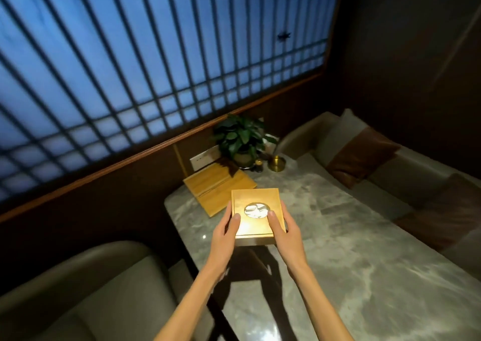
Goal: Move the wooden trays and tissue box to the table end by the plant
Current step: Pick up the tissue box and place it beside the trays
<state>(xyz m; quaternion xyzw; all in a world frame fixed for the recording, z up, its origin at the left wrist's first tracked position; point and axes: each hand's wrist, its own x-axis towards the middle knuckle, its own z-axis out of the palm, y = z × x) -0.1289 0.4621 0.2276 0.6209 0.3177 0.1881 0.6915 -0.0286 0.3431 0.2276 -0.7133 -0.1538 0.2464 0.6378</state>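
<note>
Window screen: a wide lattice of dark bars over blue-lit panels (156, 62) fills the upper left, running along the wall behind the worktop.
Benches: one padded grey bench (78, 288) sits at the lower left, another (390, 174) runs down the right side with brown cushions (361, 156) leaning on its back.
Worktop: grey marble-patterned slab (351, 249) stretching from the near edge to the wall under the screen, with glare spots near the bottom.
Wooden trays: flat, light-wood trays (218, 188) lie at the far end of the worktop, just in front of the plant, whose shadow falls across their far corner; how many are stacked there I cannot tell.
Plant: leafy green plant (240, 135) in a pot at the far end, against the wall.
Tissue box: square wooden box (256, 226) with a round opening in its lid showing white tissue; it is over the worktop nearer than the trays, its far corner overlapping them in the view, and it casts a dark shadow toward the near side. Whether it rests on the surface I cannot tell.
Left hand: left hand (225, 232) curled against the box's left side, thumb pressed on the lid.
Right hand: right hand (285, 232) clasping the box's right side, thumb on the lid beside the opening.
Brass dish: small round brass-coloured dish (276, 163) to the right of the plant pot.
</note>
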